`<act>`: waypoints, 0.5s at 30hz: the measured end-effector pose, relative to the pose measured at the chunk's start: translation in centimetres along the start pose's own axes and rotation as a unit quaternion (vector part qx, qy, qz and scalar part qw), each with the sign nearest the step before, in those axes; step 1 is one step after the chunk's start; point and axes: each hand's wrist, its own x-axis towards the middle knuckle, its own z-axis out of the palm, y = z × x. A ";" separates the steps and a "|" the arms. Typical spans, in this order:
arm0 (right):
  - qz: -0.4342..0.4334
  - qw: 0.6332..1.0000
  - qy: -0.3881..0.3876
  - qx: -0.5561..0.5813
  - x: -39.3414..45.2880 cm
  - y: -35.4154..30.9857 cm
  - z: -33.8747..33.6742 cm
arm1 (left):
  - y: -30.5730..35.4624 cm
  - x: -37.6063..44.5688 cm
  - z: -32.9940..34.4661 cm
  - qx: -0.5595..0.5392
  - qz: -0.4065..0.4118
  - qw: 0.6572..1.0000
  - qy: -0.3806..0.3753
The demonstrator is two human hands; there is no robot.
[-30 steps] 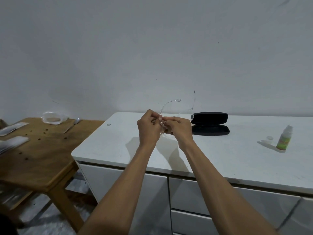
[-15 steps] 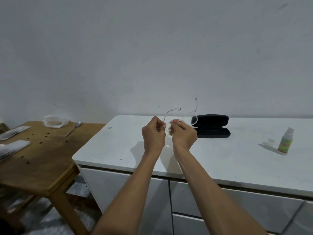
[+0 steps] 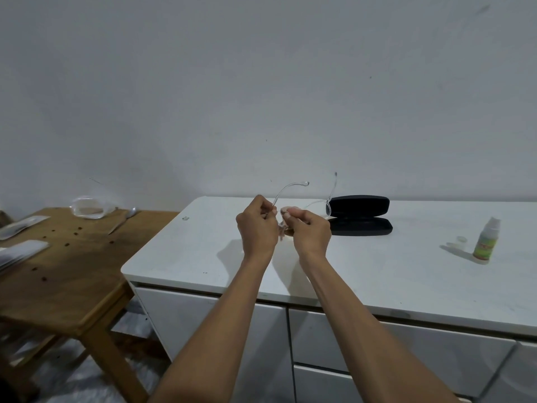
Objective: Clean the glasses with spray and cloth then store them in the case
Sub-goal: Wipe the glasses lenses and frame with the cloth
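Clear-framed glasses [image 3: 290, 189] are held in the air above the white cabinet top [image 3: 377, 274], their two temple arms pointing up and away. My left hand [image 3: 257, 226] pinches the left end of the frame. My right hand [image 3: 309, 232] grips the frame and a small pale cloth, mostly hidden in the fingers. The black glasses case [image 3: 361, 215] lies open just behind and to the right of my right hand. A small spray bottle [image 3: 486, 242] with a green label stands upright at the far right; its clear cap [image 3: 460, 239] lies beside it.
A wooden table [image 3: 66, 269] stands lower on the left, carrying a clear plastic bag [image 3: 88, 207], a spoon [image 3: 122, 221] and flat packets [image 3: 20, 251]. White drawers [image 3: 348, 344] front the cabinet. A grey wall rises right behind.
My hands have drifted slightly apart while still holding the glasses. The right temple arm now stands out clearly beside the case. The view shifted a little upward.
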 end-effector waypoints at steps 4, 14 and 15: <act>0.013 0.998 -0.052 0.019 -0.1 -0.1 -0.3 | 0.0 0.4 -0.3 0.012 0.004 1.000 0.008; -0.006 0.999 -0.035 0.003 -0.7 -0.2 -0.2 | -0.5 1.1 -0.5 0.038 0.026 0.999 0.015; -0.005 1.000 -0.031 -0.006 -0.6 -0.2 -0.3 | -0.6 1.2 -0.6 0.038 0.026 0.999 0.021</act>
